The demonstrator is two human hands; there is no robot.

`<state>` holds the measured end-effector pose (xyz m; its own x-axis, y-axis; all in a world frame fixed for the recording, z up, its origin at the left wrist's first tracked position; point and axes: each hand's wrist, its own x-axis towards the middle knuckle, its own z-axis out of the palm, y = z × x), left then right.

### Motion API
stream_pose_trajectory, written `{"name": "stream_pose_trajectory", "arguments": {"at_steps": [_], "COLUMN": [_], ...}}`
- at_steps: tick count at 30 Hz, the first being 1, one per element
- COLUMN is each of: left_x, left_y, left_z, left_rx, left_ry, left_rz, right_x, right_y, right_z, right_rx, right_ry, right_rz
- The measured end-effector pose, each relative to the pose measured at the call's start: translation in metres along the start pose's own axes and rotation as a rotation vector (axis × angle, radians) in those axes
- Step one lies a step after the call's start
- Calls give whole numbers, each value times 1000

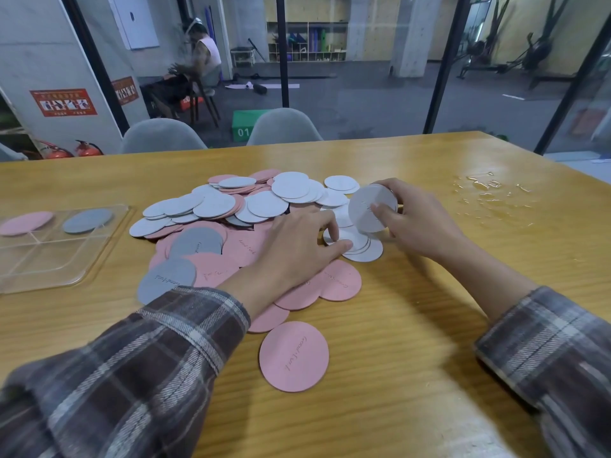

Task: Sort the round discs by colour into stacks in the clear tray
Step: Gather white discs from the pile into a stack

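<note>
A heap of round discs (231, 206) in white, pink and grey covers the middle of the wooden table. My right hand (416, 223) grips a small stack of white discs (365, 209), tilted on edge above the heap's right side. My left hand (297, 249) reaches over the pink discs, and its thumb and fingers pinch a flat white disc (355, 238) lying on the table. At the left stands the clear tray (66, 269); one far compartment holds a pink disc (26, 223), the other a grey disc (87, 220). One pink disc (293, 356) lies alone near me.
Crumpled clear plastic film (486, 186) lies at the table's far right. Two grey chairs (284, 127) stand behind the far edge, with a glass wall beyond. A person sits in the background at the left.
</note>
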<state>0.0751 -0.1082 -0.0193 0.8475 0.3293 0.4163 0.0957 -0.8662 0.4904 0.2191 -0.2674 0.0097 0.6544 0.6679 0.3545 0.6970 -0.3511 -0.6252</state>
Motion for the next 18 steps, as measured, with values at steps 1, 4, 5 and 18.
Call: {"name": "stream_pose_trajectory", "arguments": {"at_steps": [1,4,5,18], "left_x": [0,-1,-1,-1], "left_y": [0,0,0,2], "left_z": [-1,-2,-2,-6], "left_rx": [19,3,-16,-277], "left_ry": [2,1,-6,65], "left_rz": [-2,-18,-18,-1], "right_x": [0,1,1,0], "right_y": [0,2,2,0], "right_z": [0,0,0,0], "right_rx": [-2,-1,-1,28], "right_ry": [7,32,35,39], "right_rz": [1,13,18,42]}}
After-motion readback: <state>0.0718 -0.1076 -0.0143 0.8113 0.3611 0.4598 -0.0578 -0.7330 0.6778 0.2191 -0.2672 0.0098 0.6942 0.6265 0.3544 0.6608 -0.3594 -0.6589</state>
